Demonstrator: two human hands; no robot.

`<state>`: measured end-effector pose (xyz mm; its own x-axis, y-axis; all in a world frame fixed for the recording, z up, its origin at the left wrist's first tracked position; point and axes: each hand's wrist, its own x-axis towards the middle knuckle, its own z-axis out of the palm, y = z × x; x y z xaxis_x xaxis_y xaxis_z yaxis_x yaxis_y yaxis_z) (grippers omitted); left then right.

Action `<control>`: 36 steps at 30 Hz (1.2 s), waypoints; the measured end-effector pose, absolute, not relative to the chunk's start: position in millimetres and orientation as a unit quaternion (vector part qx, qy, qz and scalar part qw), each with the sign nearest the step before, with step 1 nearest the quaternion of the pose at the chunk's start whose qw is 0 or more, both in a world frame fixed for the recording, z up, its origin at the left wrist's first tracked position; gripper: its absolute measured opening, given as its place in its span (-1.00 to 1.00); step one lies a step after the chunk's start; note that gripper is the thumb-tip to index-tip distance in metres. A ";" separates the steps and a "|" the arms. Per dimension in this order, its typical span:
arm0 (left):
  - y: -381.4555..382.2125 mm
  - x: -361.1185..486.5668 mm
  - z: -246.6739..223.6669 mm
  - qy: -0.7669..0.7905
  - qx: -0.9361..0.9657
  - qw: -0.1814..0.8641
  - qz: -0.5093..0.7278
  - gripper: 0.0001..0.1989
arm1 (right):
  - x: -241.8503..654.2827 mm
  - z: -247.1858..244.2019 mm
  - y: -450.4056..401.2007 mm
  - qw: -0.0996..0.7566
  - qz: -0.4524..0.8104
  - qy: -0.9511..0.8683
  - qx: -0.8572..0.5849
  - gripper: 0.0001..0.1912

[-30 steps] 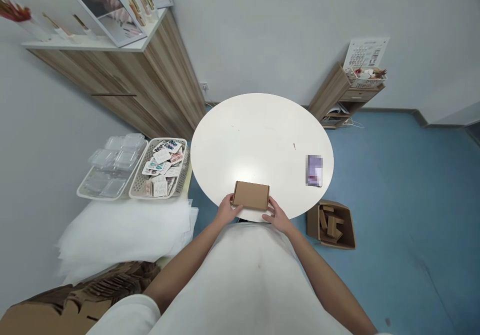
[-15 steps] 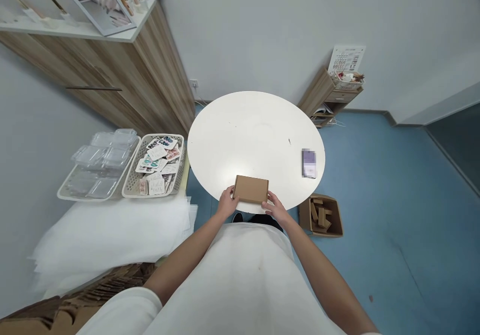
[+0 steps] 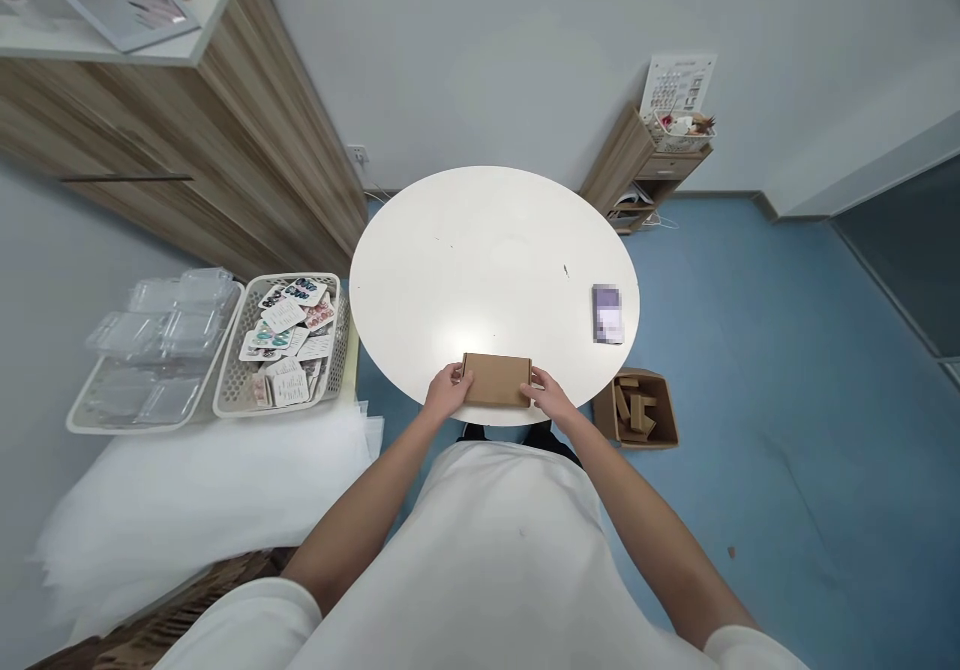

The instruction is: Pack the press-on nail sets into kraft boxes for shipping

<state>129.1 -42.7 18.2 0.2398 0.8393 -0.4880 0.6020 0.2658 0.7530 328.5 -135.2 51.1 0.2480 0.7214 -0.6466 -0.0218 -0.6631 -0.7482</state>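
Observation:
A closed brown cardboard box (image 3: 496, 380) lies flat near the front edge of the white oval table (image 3: 480, 250). My left hand (image 3: 448, 391) grips the box's left end, thumb on the lid and fingers along the side. At the other end my right hand (image 3: 549, 392) holds it the same way, with the thumb on the top near the corner. The undersides of the fingers are partly hidden by the box.
A purple and white item (image 3: 607, 314), blurred, lies at the table's right. Below it on the floor stands an open carton (image 3: 673, 420) with small boxes. Left are a basket of cards (image 3: 217, 400), a tray of clear plastic cases (image 3: 90, 428) and white sheets (image 3: 225, 490).
My view has shifted slightly to the right. The box sits straighter to the table's front edge, and my right thumb has moved onto its top.

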 end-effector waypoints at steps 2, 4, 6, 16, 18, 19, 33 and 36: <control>-44.6 134.7 20.0 0.611 0.575 0.529 0.129 -0.59 | 327.8 49.6 -133.0 0.349 0.574 -0.250 -0.697 -0.38; -46.4 145.0 21.4 0.615 0.561 0.533 0.151 -0.62 | 332.2 48.1 -135.3 0.376 0.573 -0.247 -0.685 -0.38; -47.6 162.1 23.3 0.608 0.562 0.536 0.166 -0.63 | 344.0 47.1 -142.1 0.405 0.557 -0.237 -0.685 -0.36; -74.4 322.2 46.8 0.427 0.692 0.573 0.101 -0.55 | 475.2 40.4 -228.6 0.484 0.371 -0.163 -0.775 -0.38; -89.7 362.7 46.9 0.413 0.704 0.572 0.079 -0.54 | 503.3 37.0 -252.9 0.516 0.340 -0.130 -0.776 -0.36; -98.7 383.5 45.8 0.405 0.707 0.577 0.065 -0.53 | 517.1 35.7 -265.7 0.530 0.325 -0.112 -0.775 -0.35; -212.0 597.3 19.1 0.237 0.696 0.664 -0.140 -0.50 | 631.6 13.6 -412.2 0.633 0.267 0.104 -0.719 -0.22; -221.9 621.2 21.4 0.190 0.680 0.695 -0.135 -0.48 | 643.2 12.0 -419.3 0.656 0.209 0.097 -0.718 -0.18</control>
